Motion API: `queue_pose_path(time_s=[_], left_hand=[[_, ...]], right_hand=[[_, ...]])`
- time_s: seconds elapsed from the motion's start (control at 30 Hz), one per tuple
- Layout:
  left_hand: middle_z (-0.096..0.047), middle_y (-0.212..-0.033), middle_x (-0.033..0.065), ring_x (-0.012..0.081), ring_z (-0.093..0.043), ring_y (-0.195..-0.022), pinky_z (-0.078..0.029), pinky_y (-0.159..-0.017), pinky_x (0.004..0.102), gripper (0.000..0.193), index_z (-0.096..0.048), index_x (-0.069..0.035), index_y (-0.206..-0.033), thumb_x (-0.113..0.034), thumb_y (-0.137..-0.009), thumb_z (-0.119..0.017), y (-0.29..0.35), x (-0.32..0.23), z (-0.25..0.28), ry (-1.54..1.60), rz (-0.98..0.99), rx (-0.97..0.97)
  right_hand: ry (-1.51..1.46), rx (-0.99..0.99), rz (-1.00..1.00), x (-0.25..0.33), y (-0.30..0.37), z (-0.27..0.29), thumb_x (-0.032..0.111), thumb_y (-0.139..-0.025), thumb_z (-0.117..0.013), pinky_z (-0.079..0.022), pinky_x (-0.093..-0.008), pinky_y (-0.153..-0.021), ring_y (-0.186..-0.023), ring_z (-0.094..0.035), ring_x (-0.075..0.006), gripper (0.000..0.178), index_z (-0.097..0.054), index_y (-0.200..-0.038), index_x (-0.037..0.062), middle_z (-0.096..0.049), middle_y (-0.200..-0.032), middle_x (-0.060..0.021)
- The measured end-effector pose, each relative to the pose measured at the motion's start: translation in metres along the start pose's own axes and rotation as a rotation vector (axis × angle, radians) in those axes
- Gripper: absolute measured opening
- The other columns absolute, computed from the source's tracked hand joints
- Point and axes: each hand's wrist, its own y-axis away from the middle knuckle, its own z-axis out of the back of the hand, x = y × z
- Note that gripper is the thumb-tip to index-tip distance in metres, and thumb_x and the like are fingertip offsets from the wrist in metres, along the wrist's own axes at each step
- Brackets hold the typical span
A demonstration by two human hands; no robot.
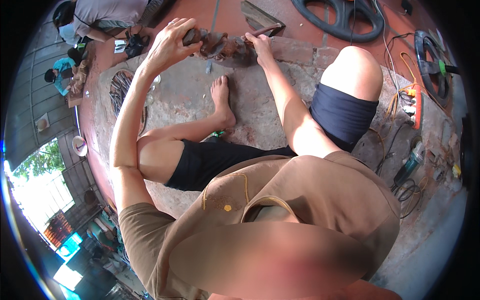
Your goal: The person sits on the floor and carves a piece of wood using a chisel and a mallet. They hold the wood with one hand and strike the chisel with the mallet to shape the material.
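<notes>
My left hand is wrapped round the dark, rounded end of a brown carved wooden piece with a knobbly, deeply cut surface. The carving lies crosswise at the far edge of the grey slab, beyond my bare foot. At its right end, my right hand is closed on a thin reddish-brown stick that points up to the right. The stick's inner end is hidden by my fingers, and I cannot tell if it touches the carving.
On the left lies a round tray of slender tools. Black wheel-shaped bases stand at the far right. A red power strip, tangled cables and a green power tool lie right of me. Other people work at far left.
</notes>
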Motion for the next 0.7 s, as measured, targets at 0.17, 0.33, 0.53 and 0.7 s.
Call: queue_pose_path(time_s=[0.17, 0.33, 0.53, 0.7], left_hand=[[-0.060, -0.102, 0.0115, 0.0300, -0.057, -0.095, -0.047, -0.084, 0.0380, 0.031, -0.055, -0.002, -0.096, -0.017, -0.073, -0.069, 0.007, -0.010, 0.004, 0.042, -0.046, 0.009], [-0.060, -0.102, 0.0115, 0.0300, -0.057, -0.095, -0.047, -0.083, 0.0379, 0.030, -0.055, -0.002, -0.093, -0.016, -0.072, -0.070, 0.012, -0.014, 0.001, 0.029, -0.049, -0.015], [-0.060, -0.103, 0.0113, 0.0301, -0.056, -0.095, -0.046, -0.084, 0.0378, 0.027, -0.055, -0.002, -0.091, -0.013, -0.072, -0.070, 0.011, -0.014, 0.005, 0.049, -0.001, -0.008], [-0.060, -0.107, 0.0107, 0.0298, -0.055, -0.098, -0.046, -0.086, 0.0388, 0.025, -0.055, -0.003, -0.089, -0.011, -0.071, -0.070, 0.010, -0.021, 0.007, 0.043, -0.090, 0.033]], right_hand=[[0.440, 0.037, 0.234, 0.009, 0.001, -0.003, 0.027, -0.074, -0.073, -0.049, -0.0360, -0.066, -0.072, -0.065, -0.0258, 0.031, -0.068, -0.082, -0.0032, -0.068, -0.077, -0.0173], [0.760, 0.011, 0.321, 0.021, 0.002, -0.015, 0.038, -0.071, -0.073, -0.048, -0.0432, -0.070, -0.078, -0.063, -0.0385, 0.041, -0.066, -0.082, -0.0017, -0.064, -0.080, -0.0237], [0.930, 0.004, 0.351, 0.020, -0.017, -0.033, 0.038, -0.071, -0.075, -0.047, -0.0397, -0.065, -0.068, -0.062, -0.0308, 0.036, -0.067, -0.081, 0.0036, -0.065, -0.075, -0.0175], [0.178, 0.091, -0.034, 0.004, -0.023, -0.015, 0.029, -0.077, -0.073, -0.049, -0.0368, -0.066, -0.074, -0.065, -0.0208, 0.030, -0.067, -0.082, 0.0008, -0.068, -0.077, -0.0106]])
